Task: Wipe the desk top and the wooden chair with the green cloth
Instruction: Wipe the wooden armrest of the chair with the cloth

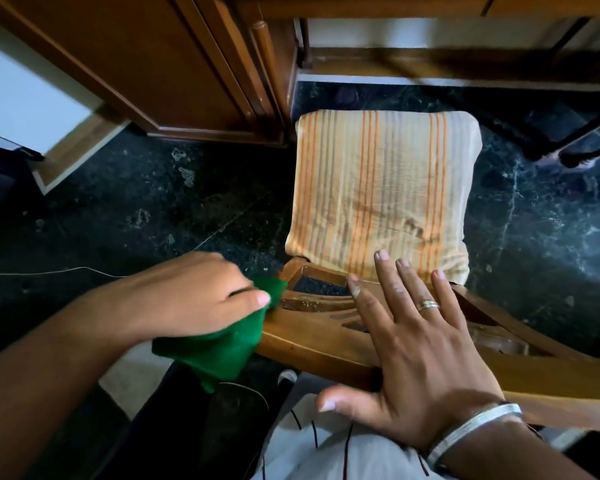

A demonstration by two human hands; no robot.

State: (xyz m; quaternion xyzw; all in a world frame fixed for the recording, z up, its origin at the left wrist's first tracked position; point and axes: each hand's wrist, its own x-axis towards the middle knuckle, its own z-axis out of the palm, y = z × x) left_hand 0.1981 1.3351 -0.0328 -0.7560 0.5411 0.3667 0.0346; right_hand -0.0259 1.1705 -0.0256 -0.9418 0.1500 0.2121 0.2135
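I look straight down on the wooden chair (312,344), its carved backrest nearest me and its seat covered by an orange-striped cushion (385,195). My left hand (194,299) is closed on the green cloth (222,351), which presses against the left end of the backrest and hangs down beside it. My right hand (416,355) lies flat on the top rail of the backrest, fingers spread toward the cushion, holding nothing. The desk top is out of view; only the desk's wooden cabinet side (174,64) shows at the upper left.
Dark marble floor (153,209) surrounds the chair. A thin white cable (49,271) runs across the floor at the left. A wooden rail (465,64) crosses under the desk behind the chair. Dark metal legs (582,147) stand at the right.
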